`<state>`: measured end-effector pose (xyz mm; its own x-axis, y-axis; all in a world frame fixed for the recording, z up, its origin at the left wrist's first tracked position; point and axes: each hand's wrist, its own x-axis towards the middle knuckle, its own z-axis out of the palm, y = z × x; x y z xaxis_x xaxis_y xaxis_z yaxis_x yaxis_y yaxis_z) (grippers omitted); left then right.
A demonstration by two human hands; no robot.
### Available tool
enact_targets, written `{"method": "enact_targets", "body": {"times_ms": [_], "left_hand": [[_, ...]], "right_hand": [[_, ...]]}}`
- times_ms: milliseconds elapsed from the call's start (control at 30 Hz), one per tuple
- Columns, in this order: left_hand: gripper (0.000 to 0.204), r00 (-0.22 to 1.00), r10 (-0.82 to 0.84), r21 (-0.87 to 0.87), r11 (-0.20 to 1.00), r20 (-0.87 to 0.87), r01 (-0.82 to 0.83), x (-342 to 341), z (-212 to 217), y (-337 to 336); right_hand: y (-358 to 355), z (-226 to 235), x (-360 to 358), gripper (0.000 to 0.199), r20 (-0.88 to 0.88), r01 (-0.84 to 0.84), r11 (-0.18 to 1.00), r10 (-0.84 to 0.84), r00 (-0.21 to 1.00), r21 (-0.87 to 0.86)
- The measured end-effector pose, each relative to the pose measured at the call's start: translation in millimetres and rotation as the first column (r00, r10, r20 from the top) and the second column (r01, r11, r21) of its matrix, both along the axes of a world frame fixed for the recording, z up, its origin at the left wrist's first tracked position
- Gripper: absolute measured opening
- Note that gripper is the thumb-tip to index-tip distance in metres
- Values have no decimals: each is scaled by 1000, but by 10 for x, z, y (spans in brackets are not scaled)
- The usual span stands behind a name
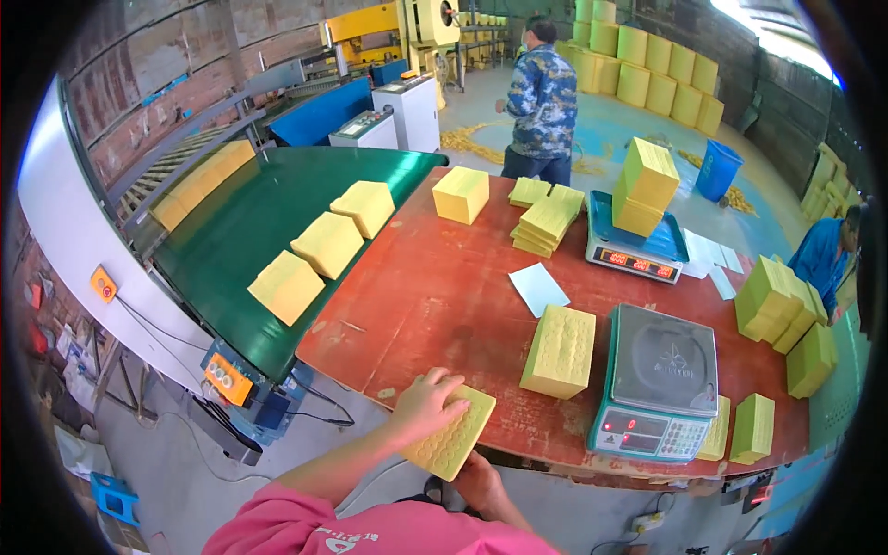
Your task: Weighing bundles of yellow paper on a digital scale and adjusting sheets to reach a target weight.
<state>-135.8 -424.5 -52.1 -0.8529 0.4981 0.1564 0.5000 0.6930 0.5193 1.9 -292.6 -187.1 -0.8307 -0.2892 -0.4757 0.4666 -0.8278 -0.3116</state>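
Observation:
Near the front edge of the red table [421, 319] I hold a stack of yellow paper [455, 437], its face marked with rows of curved embossed dents. My left hand [427, 407] lies across its upper left side, fingers over the face. At the lower right corner my right hand [481, 483] grips from below; some of its fingers are hidden behind the stack. A thicker yellow paper block [561, 351] stands on the table to the right, beside a grey-topped digital scale [664, 356].
On the left, a green conveyor belt [231, 217] carries yellow blocks [328, 244]. A second scale [634, 262] bears stacked blocks [646, 185]. Flat paper bundles [548, 219] and a pale sheet [539, 289] lie nearby. A person in camouflage [542, 102] stands beyond; another in blue [823, 254] is at right.

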Motion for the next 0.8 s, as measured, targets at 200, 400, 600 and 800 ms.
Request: {"method": "enact_targets", "body": {"times_ms": [200,400,600,800], "left_hand": [[66,966,-9,28,999,-260,17,288,162,-209],[66,996,18,92,995,87,-26,528,-202,-458],[54,992,94,348,930,87,-119,362,-76,-578],[56,939,-247,723,691,238,-2,407,427,407]], "right_hand": [[-76,-74,51,45,-67,101,995,-100,993,14],[-255,11,64,46,-126,240,970,-232,964,48],[-35,836,58,42,-499,389,759,-98,861,523],[806,1254,190,59,-471,534,793,-366,803,294]]}}
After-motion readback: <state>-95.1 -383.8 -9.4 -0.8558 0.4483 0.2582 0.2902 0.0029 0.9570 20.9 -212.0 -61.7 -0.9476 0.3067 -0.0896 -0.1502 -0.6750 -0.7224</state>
